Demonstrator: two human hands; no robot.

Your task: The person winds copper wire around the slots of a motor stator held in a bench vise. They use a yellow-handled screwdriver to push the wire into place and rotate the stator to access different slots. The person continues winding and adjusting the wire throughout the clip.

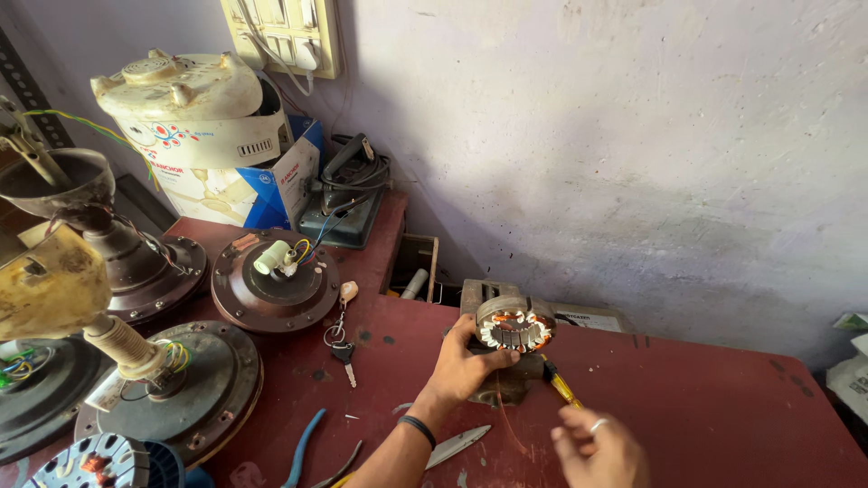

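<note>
Nearest the camera, the right hand (pixel 599 449) hovers low over the dark red painted worktop (pixel 705 407), a ring on one finger, its fingers (pixel 568 440) loosely curled and pinched towards a thin copper-coloured wire (pixel 506 420) that runs down from the work; whether they actually grip the strand I cannot tell. Just above that hand a yellow-handled screwdriver (pixel 561 387) lies on the worktop, kept within easy reach. The left hand (pixel 463 366), with a black band on its wrist, reaches forward and clasps the round metal fan stator with orange copper windings (pixel 514 328), thumb and fingers pressed on its near edge, apparently to steady it so the wire can be drawn without the part turning. The stator sits on a small metal stand at the back of the worktop, near the pale plastered wall (pixel 633 136).

Left of the forearm lie blue-handled pliers (pixel 306 445) and a flat grey metal blade (pixel 457 444), laid beside the work as ready tools. A small bunch of keys (pixel 342 339) rests further back. Several brown ceiling-fan motor housings (pixel 274 282) crowd the left end, one with coloured leads showing, seemingly parked out of the way. Behind them a cream plastic appliance (pixel 185 95) sits on a blue and white cardboard box (pixel 271 185).
</note>
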